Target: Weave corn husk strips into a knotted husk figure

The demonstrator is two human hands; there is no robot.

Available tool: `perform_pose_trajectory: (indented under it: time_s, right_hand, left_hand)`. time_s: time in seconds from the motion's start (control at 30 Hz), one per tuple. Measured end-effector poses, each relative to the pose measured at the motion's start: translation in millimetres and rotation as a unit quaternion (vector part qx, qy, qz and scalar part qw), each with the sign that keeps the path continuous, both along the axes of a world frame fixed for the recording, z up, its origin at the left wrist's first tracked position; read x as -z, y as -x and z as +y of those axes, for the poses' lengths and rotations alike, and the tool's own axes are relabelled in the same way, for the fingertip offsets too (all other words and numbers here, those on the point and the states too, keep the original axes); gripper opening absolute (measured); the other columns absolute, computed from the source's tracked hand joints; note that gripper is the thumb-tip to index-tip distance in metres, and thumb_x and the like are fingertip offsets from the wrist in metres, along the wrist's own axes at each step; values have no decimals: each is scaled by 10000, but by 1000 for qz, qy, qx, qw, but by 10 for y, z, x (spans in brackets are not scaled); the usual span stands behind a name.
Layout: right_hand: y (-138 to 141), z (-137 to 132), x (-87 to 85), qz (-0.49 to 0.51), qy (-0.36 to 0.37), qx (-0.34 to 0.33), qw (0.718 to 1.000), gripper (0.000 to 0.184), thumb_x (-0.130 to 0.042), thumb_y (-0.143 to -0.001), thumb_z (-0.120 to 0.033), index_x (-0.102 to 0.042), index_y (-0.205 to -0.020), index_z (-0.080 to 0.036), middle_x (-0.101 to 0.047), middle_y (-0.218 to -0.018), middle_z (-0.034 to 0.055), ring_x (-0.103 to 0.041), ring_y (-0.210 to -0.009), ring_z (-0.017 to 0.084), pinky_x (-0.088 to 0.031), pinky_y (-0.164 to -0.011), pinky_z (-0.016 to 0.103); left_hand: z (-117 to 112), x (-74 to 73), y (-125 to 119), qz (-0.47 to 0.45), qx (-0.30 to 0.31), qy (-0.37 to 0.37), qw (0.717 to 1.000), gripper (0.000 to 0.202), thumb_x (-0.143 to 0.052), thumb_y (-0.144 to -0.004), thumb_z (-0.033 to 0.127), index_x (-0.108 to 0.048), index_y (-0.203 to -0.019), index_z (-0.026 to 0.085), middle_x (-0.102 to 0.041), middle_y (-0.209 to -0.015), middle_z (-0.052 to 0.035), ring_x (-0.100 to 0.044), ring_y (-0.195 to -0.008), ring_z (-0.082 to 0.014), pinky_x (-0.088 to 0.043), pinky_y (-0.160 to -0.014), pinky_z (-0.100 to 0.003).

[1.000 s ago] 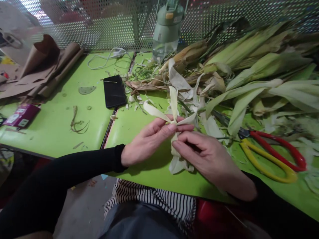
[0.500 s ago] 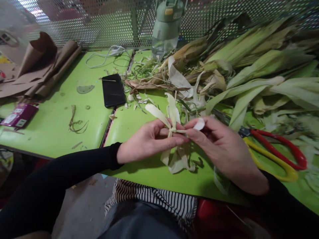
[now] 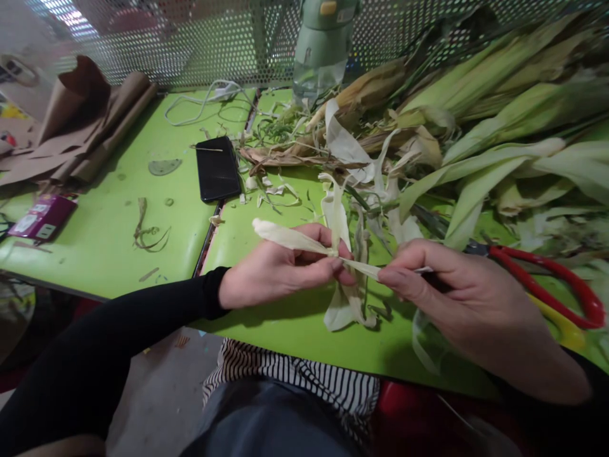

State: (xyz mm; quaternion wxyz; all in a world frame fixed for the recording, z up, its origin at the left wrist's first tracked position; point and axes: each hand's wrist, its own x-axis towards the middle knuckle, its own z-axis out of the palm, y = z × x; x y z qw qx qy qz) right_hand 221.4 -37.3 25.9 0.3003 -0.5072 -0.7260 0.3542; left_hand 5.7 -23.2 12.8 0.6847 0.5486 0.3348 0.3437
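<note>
My left hand [image 3: 280, 270] pinches the knotted middle of a small bundle of pale corn husk strips [image 3: 333, 222], with loose ends sticking up, left and down. My right hand [image 3: 457, 298] is closed on one thin strip [image 3: 364, 268] that runs out of the knot, holding it taut to the right. Both hands hover just above the green table [image 3: 104, 235] near its front edge. More husk ends [image 3: 347, 308] hang below the knot and rest on the table.
A heap of corn husks [image 3: 476, 127] fills the back right. Red and yellow scissors [image 3: 556, 292] lie right of my right hand. A black phone [image 3: 217, 170], a white cable [image 3: 209, 105], brown paper [image 3: 80, 127], a purple packet [image 3: 35, 219] and a green bottle [image 3: 321, 51] stand farther off.
My right hand has pulled a strip out to the right, away from the knot, and it is now stretched taut. My left hand keeps its pinch on the bundle's middle.
</note>
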Motion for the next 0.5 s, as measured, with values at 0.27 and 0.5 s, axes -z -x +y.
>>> perform_pose_trajectory:
  time_s: [0.27,0.5]
  right_hand:
    - [-59,49,95,-36,14,36,999,349,-616,-861,-604,-655,-775,-268,-546,-565,-20,-415,-442,129,-297,-400,283]
    - [154,84,137,-24,-22,-3,999,386,-487,-949,-576,-716,-1039,-279,-748,-927,60,-695,-837,247,-522,-688,365]
  left_hand:
    - [58,22,51,29,58,4,998,192,-557,-966,278,-603,-1058,116,-757,-998,-118,-718,-947,-168,-549,-840,-265]
    - [60,75,6,20,105,-29,994,332,-429,-1023,352,-667,-1061,125,-756,-1014,-102,-692,-972,-171,-511,-996,-307]
